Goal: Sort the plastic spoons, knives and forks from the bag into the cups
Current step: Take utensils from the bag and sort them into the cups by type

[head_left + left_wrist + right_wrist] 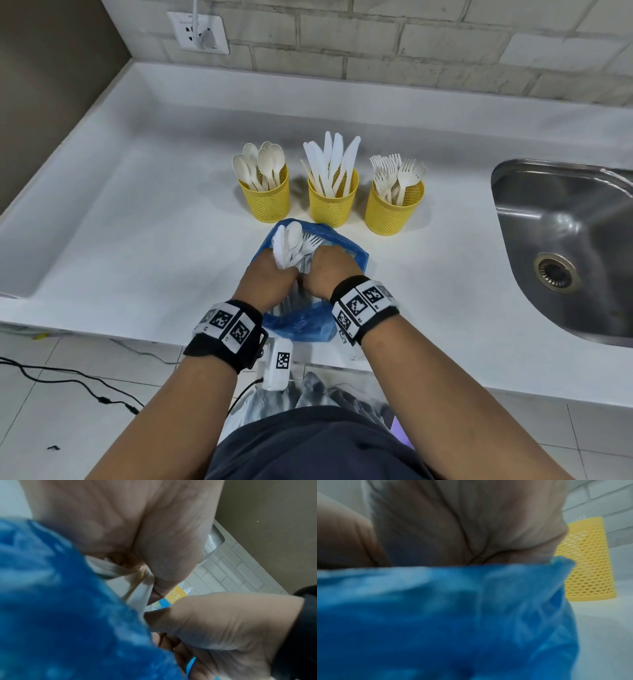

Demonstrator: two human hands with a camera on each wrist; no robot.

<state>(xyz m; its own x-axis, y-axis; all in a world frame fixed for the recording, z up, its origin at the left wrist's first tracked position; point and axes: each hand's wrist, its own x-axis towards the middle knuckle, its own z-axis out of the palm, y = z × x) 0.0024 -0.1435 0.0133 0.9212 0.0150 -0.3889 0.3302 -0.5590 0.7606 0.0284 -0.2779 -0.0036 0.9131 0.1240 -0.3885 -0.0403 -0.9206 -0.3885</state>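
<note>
Cutlery (291, 245) mixed in the left hand (265, 274), over the bag (356, 257) near the counter's (137, 222) front edge; right hand (325, 270) curled, grip unclear. Three cups (334, 205) are already well filled; I judge little remains.

A steel sink (561, 240) sits in the white counter (137, 205); a wall socket (198, 32), seemingly with a plug.

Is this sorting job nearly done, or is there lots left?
Well along: the three yellow cups hold spoons, knives and forks. The left hand grips a mixed bunch over the blue bag; the right hand reaches in. What remains inside is hidden.
</note>
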